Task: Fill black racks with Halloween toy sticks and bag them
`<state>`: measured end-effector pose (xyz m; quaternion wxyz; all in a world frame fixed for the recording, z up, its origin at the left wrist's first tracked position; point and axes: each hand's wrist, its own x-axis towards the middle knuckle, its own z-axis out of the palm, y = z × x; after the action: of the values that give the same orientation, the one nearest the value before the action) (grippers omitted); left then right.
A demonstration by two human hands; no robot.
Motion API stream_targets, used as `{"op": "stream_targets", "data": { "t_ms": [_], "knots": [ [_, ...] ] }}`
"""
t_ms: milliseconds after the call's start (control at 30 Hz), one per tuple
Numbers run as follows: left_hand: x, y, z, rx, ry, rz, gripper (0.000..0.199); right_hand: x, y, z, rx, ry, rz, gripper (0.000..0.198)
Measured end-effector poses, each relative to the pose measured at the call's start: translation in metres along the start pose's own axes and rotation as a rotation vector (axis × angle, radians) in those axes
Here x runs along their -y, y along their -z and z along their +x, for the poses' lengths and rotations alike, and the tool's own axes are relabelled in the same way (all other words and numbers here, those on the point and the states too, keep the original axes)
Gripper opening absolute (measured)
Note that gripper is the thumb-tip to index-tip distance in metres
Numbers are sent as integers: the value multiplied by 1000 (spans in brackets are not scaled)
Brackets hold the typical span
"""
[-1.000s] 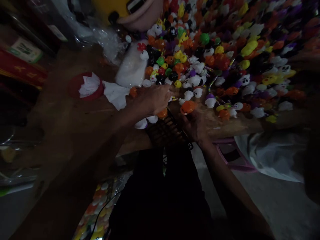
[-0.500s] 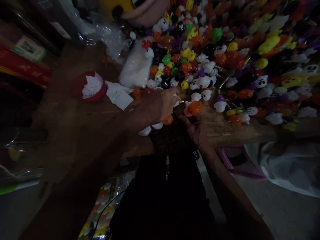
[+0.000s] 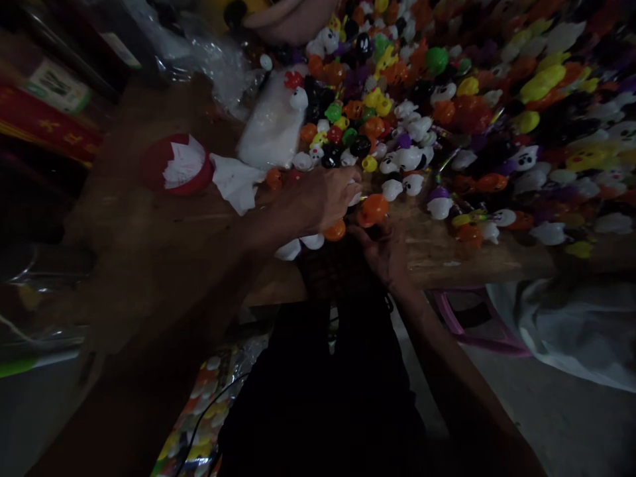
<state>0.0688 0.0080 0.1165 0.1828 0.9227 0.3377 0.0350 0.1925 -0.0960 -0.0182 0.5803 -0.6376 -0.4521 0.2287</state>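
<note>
My left hand (image 3: 328, 195) is closed over the front of the wooden table, its fingers curled round a small white toy figure (image 3: 354, 193), mostly hidden by the fingers. Just right of it, my right hand (image 3: 386, 250) pinches a glossy orange toy figure (image 3: 373, 210) between thumb and fingers. The two toys are close together; I cannot tell whether they touch. Under my left wrist lie another orange toy (image 3: 334, 230) and a white toy (image 3: 313, 242). A dark, patterned flat object (image 3: 335, 268) sits at the table edge between my hands.
Piles of small coloured toys (image 3: 407, 159) cover the back and right of the table (image 3: 159, 252). A clear plastic bag (image 3: 273, 126), a crumpled white paper (image 3: 237, 182) and a red bowl (image 3: 191, 179) with paper lie left. A pink stool (image 3: 454, 324) stands below right.
My right hand has moved left with the orange toy, which has turned and come closer to my left hand. The left hand has kept its grip in nearly the same place.
</note>
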Motion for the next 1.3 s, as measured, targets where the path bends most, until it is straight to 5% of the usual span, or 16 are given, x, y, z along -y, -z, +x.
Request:
{"op": "stream_targets", "data": {
  "t_ms": [400,700,1067,1300],
  "knots": [
    [-8,6,0,90,35,40,36,1,10,-1,-39,-167,-29,33],
    [0,4,0,25,-7,-46,39,-10,1,-4,-53,-12,-105,28],
    [0,5,-2,25,11,-44,39,-3,10,-3,-174,-97,-20,32],
    [-5,7,1,73,50,8,35,3,9,-3,-68,-164,24,27]
  ]
}}
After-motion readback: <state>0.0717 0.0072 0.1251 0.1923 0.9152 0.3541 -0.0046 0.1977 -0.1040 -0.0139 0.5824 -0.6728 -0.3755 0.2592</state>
